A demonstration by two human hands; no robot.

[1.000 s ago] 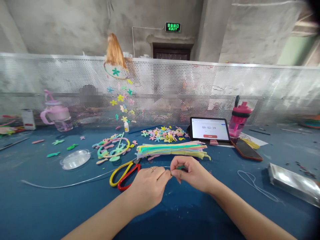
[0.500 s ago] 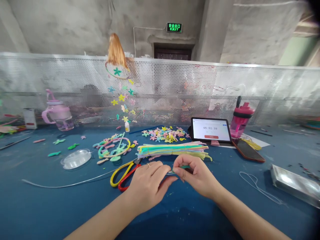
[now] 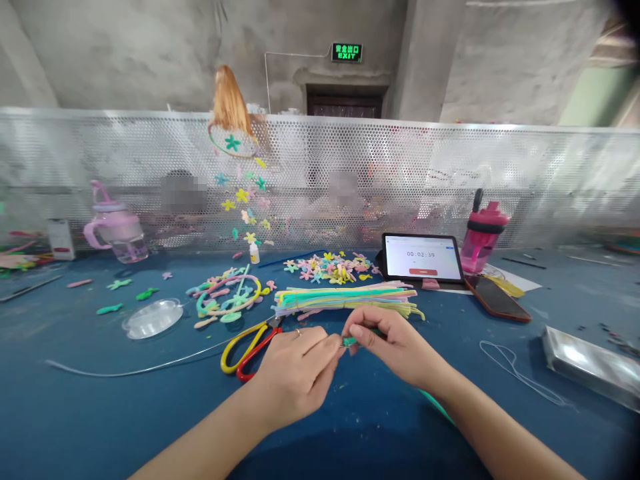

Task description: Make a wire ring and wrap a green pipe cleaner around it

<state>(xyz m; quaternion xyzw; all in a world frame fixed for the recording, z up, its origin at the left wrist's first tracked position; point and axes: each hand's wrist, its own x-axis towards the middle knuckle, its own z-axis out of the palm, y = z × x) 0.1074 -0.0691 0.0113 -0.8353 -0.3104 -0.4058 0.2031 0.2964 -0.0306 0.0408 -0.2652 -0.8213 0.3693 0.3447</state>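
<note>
Close together over the blue table, both my hands are working on a green pipe cleaner [image 3: 349, 341]. My left hand [image 3: 303, 363] is closed in a pinch; a thin metallic end shows at its fingertips, mostly hidden by them. The fingers of my right hand [image 3: 387, 340] curl and pinch the pipe cleaner beside it. A green length trails out below my right wrist. Just behind my hands lies a bundle of pastel pipe cleaners [image 3: 345, 298]. Scissors [image 3: 249, 350] with yellow and red handles rest against the far side of my left hand.
Behind are a pile of small pipe-cleaner flowers [image 3: 333, 268], a yellow-green ring [image 3: 230, 308] and a tablet [image 3: 423, 258] showing a timer. A clear dish [image 3: 153, 319] lies left; a phone [image 3: 497, 298], pink bottle [image 3: 481, 240] and metal box [image 3: 590, 363] stand right. A perforated screen [image 3: 400, 173] crosses the back.
My left fingers have closed, and the thin metallic pieces between my hands are now mostly covered. Green pipe cleaner shows at the fingertips, and its tail has appeared under my right wrist.
</note>
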